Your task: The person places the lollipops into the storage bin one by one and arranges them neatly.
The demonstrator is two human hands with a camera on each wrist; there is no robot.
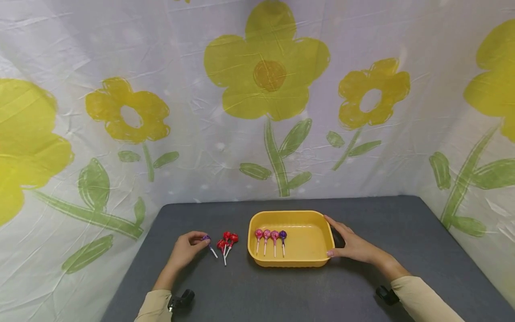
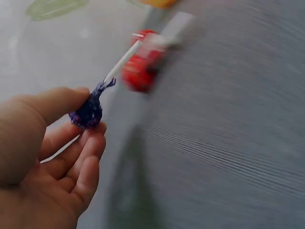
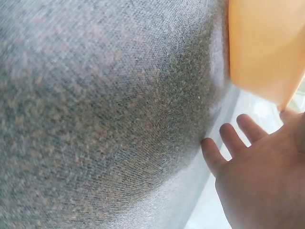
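My left hand (image 1: 186, 250) pinches a purple-wrapped lollipop (image 2: 87, 113) by its head between thumb and fingers, and its white stick points away from the palm in the left wrist view. Just right of it, a small cluster of red lollipops (image 1: 227, 239) lies on the table. A yellow rectangular tray (image 1: 307, 241) holds three pink lollipops (image 1: 267, 234) and one purple lollipop (image 1: 283, 235) in a row on its left side, sticks toward me. My right hand (image 1: 356, 245) touches the tray's right end with spread fingers, thumb near the front corner and index finger near the back one.
All of this lies on a dark grey cloth-covered table (image 1: 281, 295). Behind and beside it hangs a pale curtain (image 1: 193, 170) printed with yellow flowers. A black device (image 1: 387, 295) sits at the right wrist, another (image 1: 182, 299) at the left.
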